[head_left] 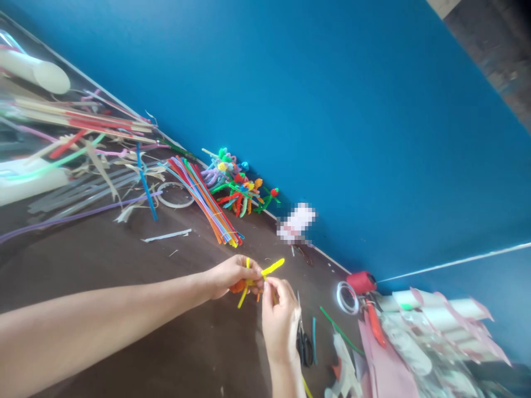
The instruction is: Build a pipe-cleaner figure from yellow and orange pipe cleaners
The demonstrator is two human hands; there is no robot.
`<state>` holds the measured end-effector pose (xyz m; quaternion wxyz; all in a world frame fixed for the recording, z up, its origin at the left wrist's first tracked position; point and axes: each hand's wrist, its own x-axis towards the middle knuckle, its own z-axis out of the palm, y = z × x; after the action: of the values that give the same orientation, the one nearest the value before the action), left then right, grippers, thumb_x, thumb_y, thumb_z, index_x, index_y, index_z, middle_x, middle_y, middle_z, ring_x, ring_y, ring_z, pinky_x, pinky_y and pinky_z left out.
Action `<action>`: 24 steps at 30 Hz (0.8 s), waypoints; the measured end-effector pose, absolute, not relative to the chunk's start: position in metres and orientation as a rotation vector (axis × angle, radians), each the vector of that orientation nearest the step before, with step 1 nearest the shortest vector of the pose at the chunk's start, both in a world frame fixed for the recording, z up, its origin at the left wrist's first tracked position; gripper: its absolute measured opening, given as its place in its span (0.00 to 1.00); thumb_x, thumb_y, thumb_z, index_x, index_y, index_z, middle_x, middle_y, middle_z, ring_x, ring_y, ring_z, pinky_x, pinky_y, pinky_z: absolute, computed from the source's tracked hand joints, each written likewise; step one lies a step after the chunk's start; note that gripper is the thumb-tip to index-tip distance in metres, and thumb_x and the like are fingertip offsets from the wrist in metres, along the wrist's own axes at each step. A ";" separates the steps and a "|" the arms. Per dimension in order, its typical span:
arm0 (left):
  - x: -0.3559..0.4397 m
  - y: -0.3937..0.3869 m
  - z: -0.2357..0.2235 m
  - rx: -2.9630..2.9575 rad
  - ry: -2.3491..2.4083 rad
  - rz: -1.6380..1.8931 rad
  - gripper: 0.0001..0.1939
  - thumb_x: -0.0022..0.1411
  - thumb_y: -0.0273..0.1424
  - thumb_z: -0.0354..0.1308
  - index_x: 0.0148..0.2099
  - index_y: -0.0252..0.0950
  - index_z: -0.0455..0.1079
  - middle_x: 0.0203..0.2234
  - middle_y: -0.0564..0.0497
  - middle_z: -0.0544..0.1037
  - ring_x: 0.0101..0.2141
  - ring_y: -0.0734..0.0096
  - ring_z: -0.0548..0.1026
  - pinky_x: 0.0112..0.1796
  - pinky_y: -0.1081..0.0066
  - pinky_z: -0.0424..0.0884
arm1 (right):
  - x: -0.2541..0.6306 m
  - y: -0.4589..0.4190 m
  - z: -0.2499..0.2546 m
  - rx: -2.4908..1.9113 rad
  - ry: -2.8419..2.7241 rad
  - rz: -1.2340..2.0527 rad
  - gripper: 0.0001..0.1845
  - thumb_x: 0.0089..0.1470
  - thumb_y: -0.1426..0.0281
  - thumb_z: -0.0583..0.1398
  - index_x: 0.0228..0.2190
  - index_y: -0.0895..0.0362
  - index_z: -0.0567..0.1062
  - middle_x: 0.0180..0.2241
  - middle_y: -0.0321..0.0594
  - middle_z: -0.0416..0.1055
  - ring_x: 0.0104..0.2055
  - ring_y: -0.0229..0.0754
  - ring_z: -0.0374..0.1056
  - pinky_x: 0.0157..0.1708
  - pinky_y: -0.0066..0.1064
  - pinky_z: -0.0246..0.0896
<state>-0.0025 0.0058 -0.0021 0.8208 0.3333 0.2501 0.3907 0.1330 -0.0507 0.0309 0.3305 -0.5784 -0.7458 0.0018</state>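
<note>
My left hand [232,276] is closed around a small bent shape of yellow and orange pipe cleaners, and its yellow ends stick out above and below the fingers. Close against it, my right hand [282,315] pinches at the same piece. Between the two hands a folded yellow pipe cleaner [272,267] points up and to the right. Fingers cover most of the orange part [237,286]. Black-handled scissors [305,348] lie on the dark table [186,337] just beyond my right hand, partly hidden by it.
A bundle of coloured pipe cleaners [207,202] lies near finished pipe-cleaner pieces [238,185] along the blue wall [290,99]. At left are a tape ring [175,205] and loose strips. Right: red spool [360,282], clear tape roll [347,298], glue gun [345,365], pink sheets [388,359].
</note>
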 end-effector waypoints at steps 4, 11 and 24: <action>-0.001 0.005 0.000 0.692 0.536 0.844 0.10 0.42 0.32 0.64 0.25 0.30 0.68 0.18 0.49 0.75 0.20 0.74 0.72 0.28 0.72 0.67 | 0.133 -0.051 0.033 -1.506 -1.966 0.010 0.09 0.55 0.71 0.51 0.30 0.57 0.71 0.26 0.40 0.69 0.29 0.38 0.66 0.31 0.28 0.59; -0.002 0.005 0.000 0.702 0.544 0.823 0.10 0.42 0.32 0.62 0.25 0.30 0.67 0.17 0.50 0.75 0.18 0.74 0.71 0.26 0.73 0.67 | 0.133 -0.050 0.033 -1.494 -1.982 0.038 0.09 0.54 0.71 0.51 0.29 0.57 0.71 0.25 0.39 0.69 0.27 0.38 0.66 0.29 0.26 0.59; -0.004 0.005 0.003 0.718 0.535 0.789 0.10 0.42 0.31 0.62 0.24 0.30 0.67 0.17 0.50 0.74 0.18 0.75 0.72 0.24 0.74 0.66 | 0.134 -0.051 0.033 -1.531 -1.960 0.149 0.09 0.54 0.71 0.50 0.30 0.57 0.71 0.27 0.40 0.69 0.29 0.38 0.66 0.31 0.27 0.59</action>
<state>-0.0045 0.0045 0.0028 0.8272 0.3382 0.2518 0.3715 0.1340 -0.0510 0.0325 0.3194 -0.5822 -0.7456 0.0566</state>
